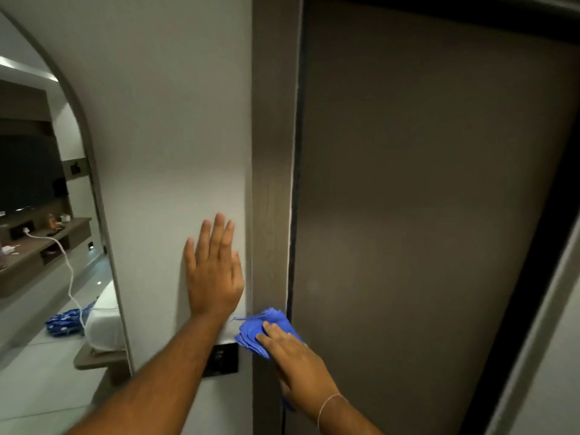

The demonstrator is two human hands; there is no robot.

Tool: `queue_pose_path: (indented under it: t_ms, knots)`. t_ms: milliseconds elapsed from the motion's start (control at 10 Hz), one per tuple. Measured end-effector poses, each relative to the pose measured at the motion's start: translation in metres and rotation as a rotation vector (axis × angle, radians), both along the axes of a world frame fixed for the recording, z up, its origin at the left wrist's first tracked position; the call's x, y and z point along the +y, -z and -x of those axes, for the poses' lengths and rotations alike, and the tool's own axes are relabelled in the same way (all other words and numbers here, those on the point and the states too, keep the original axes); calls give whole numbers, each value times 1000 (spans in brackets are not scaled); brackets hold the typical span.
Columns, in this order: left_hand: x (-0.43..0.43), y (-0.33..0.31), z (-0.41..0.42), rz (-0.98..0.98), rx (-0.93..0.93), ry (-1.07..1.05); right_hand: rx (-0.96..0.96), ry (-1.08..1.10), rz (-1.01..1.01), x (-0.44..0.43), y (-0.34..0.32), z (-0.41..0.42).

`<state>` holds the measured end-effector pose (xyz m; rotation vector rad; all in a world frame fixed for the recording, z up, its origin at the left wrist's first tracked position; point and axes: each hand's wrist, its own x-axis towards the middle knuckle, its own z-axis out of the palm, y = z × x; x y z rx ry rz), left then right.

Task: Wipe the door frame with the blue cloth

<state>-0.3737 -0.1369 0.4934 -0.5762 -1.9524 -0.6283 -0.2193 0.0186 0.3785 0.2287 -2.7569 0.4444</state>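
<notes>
From the head camera, the right hand (295,356) pressed a bunched blue cloth (263,331) flat against the brown wood-grain door frame (271,183), low on its vertical strip, its fingers (266,335) lying extended over the fabric rather than curled round it. The left hand (213,271) lay open on the white wall (157,120) just beside the frame, fingers spread wide and holding nothing. A dark wall switch plate (221,359) sat below the left wrist, and the closed brown door (423,215) filled the right
</notes>
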Motion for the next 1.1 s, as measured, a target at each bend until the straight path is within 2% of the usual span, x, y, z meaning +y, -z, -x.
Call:
queue_pose_path:
  t_ms: [100,200,300,400,500,600,700,800,900,1000,1100]
  knots:
    - [2,85,-47,-121,-200,19,-74,129,187,4,39,-47]
    - [16,228,-145,104,-514,100,-163,395,458,21,121,-136]
    - [29,312,-220,362,-673,246,-260,610,630,38,190,-205]
    - [57,411,-314,708,-814,433,-255,864,823,68,271,-315]
    - [72,466,-359,915,-821,540,-231,1014,914,94,317,-380]
    - [99,513,-408,1099,-831,669,-294,1304,1016,140,383,-459]
    - [114,528,-422,1158,-900,683,-219,1410,1034,173,420,-488]
    - [143,550,-438,1183,-839,701,-297,1465,1060,228,443,-506]
    - [152,556,-436,1193,-871,675,-527,1370,910,250,458,-507]
    - [157,552,-422,1139,-888,626,-610,1246,700,249,474,-496]
    - [156,542,-409,1134,-924,549,-612,1155,607,242,472,-484]
